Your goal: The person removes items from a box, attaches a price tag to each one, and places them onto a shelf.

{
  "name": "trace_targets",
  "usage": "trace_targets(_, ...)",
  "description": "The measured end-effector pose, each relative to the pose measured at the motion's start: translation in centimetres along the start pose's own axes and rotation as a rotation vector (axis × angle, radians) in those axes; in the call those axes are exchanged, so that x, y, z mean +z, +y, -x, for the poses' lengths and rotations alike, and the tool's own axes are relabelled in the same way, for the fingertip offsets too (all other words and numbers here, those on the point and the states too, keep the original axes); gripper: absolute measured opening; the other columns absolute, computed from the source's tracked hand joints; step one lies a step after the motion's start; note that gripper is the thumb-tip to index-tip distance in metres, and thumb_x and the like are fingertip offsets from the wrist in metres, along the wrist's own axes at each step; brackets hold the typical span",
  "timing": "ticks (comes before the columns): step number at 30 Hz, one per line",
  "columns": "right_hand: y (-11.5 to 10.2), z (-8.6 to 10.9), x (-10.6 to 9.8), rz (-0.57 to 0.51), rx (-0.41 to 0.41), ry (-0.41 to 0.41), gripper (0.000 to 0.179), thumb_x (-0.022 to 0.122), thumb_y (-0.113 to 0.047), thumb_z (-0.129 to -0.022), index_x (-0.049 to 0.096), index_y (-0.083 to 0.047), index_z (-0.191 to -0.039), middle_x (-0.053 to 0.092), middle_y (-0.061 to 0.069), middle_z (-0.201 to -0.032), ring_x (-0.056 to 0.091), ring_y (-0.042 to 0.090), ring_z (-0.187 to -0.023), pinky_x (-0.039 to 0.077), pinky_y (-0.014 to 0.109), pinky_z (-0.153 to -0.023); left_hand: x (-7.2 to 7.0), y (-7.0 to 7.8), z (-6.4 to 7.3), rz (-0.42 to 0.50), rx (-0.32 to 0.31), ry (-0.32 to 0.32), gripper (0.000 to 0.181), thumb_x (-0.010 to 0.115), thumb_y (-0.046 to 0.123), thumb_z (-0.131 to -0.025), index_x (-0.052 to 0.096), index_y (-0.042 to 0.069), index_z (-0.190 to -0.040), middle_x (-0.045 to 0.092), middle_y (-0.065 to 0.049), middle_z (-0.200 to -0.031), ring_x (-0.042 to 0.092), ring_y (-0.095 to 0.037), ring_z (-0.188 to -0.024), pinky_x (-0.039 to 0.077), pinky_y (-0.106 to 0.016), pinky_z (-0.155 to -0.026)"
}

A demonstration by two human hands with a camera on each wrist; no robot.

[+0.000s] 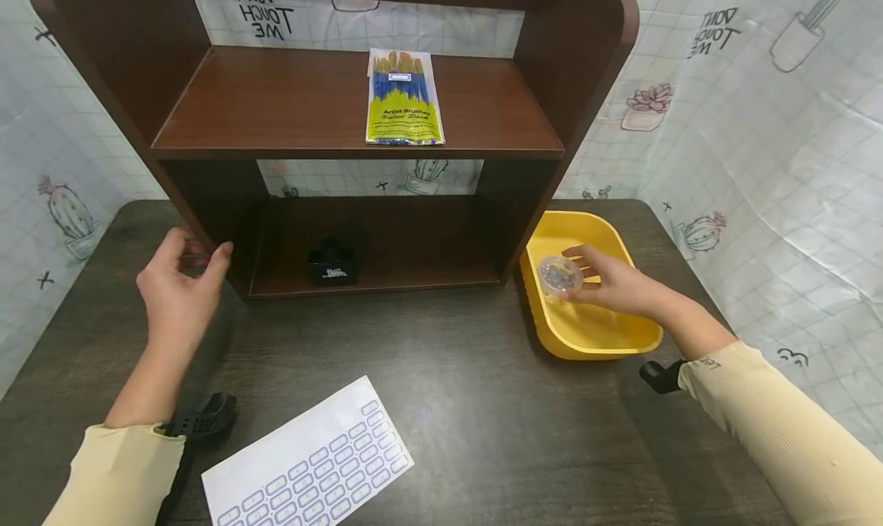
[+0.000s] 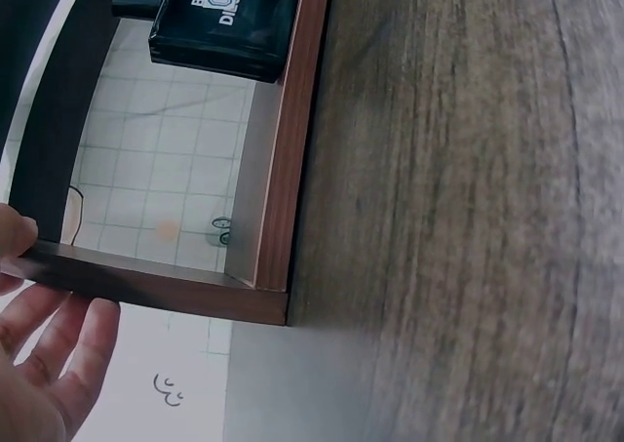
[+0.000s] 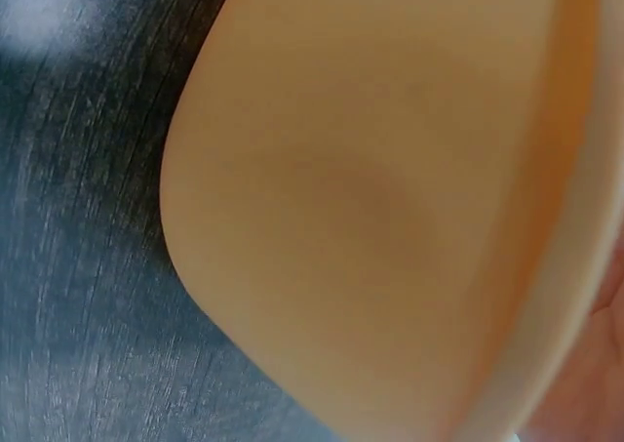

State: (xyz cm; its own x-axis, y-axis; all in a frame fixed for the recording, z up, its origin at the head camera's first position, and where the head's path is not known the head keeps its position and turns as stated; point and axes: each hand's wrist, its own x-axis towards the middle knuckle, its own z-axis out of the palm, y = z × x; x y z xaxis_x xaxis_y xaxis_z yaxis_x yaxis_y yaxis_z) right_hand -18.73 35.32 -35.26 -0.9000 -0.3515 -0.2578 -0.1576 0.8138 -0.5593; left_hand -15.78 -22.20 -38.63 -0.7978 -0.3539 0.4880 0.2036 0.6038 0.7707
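Note:
At the left end of a dark brown wooden shelf unit, my left hand grips the upright side panel. The left wrist view shows the thumb on the panel's inner face and the fingers against its outer face. My right hand holds a small round clear container by its side, with small greyish bits visible in it. Hand and container are over a yellow plastic basket. In the right wrist view the basket's wall fills most of the picture, hiding the container.
A packet of artist brushes lies on the upper shelf. On the lower shelf stands a glossy black bottle with a stuck-on label. A white sheet of blue-bordered labels lies on the dark table, towards the front.

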Motion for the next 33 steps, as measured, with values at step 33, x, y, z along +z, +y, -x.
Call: trace_targets(33,-4.3,4.8,-1.6,0.057,0.012,0.392,0.066,0.080,-0.034,-0.093,0.052,-0.005,-0.145,0.061,0.019,-0.143,0.064,0.039,-0.124,0.057,0.036,-0.101,0.0,0.3,0.2,0.010,-0.024,-0.001,0.025,0.074,0.018,-0.097,0.069,0.000,-0.112,0.052,0.039,-0.088,0.052,0.016,-0.081,0.042,-0.012,-0.073)
